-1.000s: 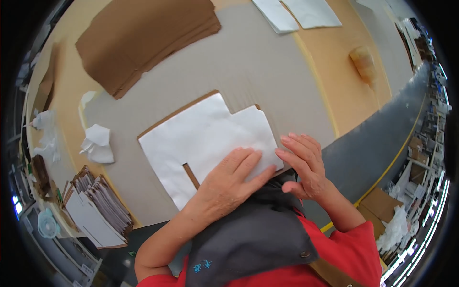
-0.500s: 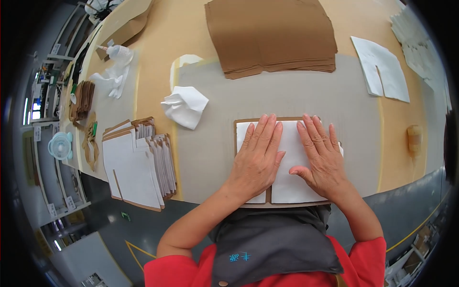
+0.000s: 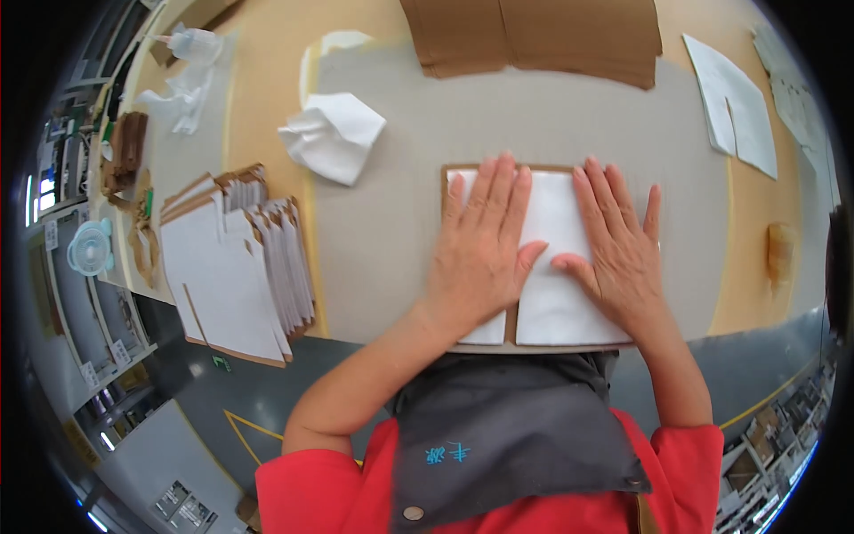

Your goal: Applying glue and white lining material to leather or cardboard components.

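Observation:
A white sheet with a slit at its near side lies over a brown panel at the table's front edge. Brown shows as a thin border along the far edge and through the slit. My left hand lies flat on the sheet's left part, fingers stretched toward the far edge, thumb out to the right. Flat on the right part is my right hand, its fingers spread and its thumb pointing left. Neither hand grips anything. Both cover much of the sheet's sides.
On the left, a pile of white-faced brown panels overhangs the front edge. Beyond it lie a crumpled white cloth and a squeeze bottle. Brown sheets are stacked at the back. A slit white sheet and an amber container sit at right.
The whole view has shifted, so the table and its things sit higher in the picture. Both hands stay flat on the white sheet; the right hand's little finger is spread wider.

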